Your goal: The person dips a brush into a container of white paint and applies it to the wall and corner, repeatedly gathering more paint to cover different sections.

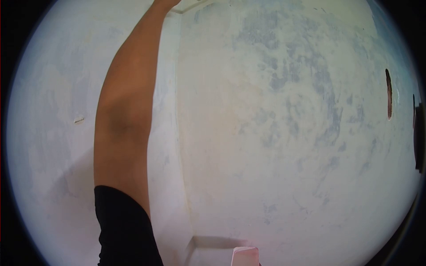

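- At the far left, the pale left wall (pixel 53 133) carried only a small scratch-like mark (pixel 79 120), well apart from the arm.
- Beside it, the person's left arm (pixel 126 102) rose out of a black sleeve (pixel 122 226), stretched almost straight up along the corner (pixel 177 111) where the two walls met.
- The left hand (pixel 165 2) was cut off by the top edge, so whether it was open, closed or gripping could not be told. It lay at or just beside a white ledge (pixel 191 6) at the top of the corner.
- The right hand was nowhere in view.
- With the arm at full stretch, the reach seemed to call for steady footing and a lifted gaze, since the hand sat barely within sight.
- Low in the middle, a small pink-white object (pixel 245 256) poked up from the bottom edge, too cropped to identify.
- The right wall (pixel 275 133) was blotched with blue-grey patches.
- Far right, a narrow dark slot (pixel 389 94) opened in that wall, with a dark shape (pixel 418 137) at the frame's rim. Neither stood in the arm's way.
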